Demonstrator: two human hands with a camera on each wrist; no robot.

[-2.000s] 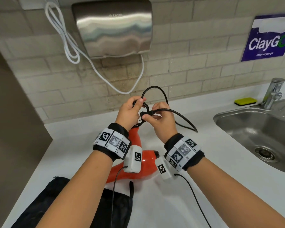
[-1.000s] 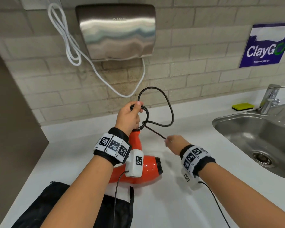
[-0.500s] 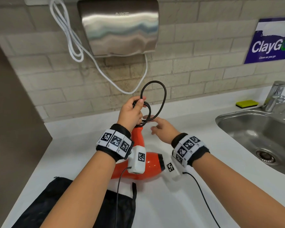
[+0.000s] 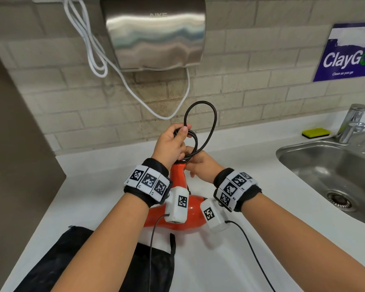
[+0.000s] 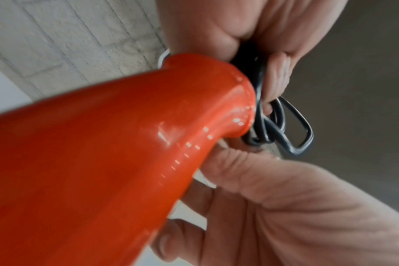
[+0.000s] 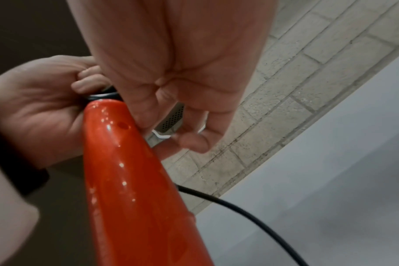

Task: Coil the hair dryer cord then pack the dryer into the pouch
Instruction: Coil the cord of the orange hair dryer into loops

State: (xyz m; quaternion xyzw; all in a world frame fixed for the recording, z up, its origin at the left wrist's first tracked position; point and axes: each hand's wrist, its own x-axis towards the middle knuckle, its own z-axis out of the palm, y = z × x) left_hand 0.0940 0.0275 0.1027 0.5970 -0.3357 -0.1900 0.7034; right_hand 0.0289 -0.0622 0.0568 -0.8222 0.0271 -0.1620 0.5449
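The orange hair dryer [image 4: 192, 218] lies on the white counter [image 4: 251, 239] with its handle pointing up and away. My left hand [image 4: 173, 142] grips the coiled black cord [image 4: 215, 121] just above the handle's end; one large loop stands above the fist. The left wrist view shows those fingers [image 5: 278, 75] curled round the cord loops [image 5: 261, 100] beside the dryer handle [image 5: 103, 162]. My right hand [image 4: 200, 165] sits right of the handle end, fingers loosely bent, touching the bottom of the loops. The black pouch [image 4: 51, 264] lies at the near left, partly under my left forearm.
A steel hand dryer [image 4: 156, 32] with a looped white cable [image 4: 89, 49] hangs on the brick wall. To the right are a steel sink [image 4: 335, 165], a faucet [image 4: 352, 121] and a yellow sponge [image 4: 315, 132]. A brown panel [image 4: 15, 144] borders the counter's left.
My right hand drew the cord out to the right, let it go, then came back to the handle end. The free cord now stands as a loop above my left fist.
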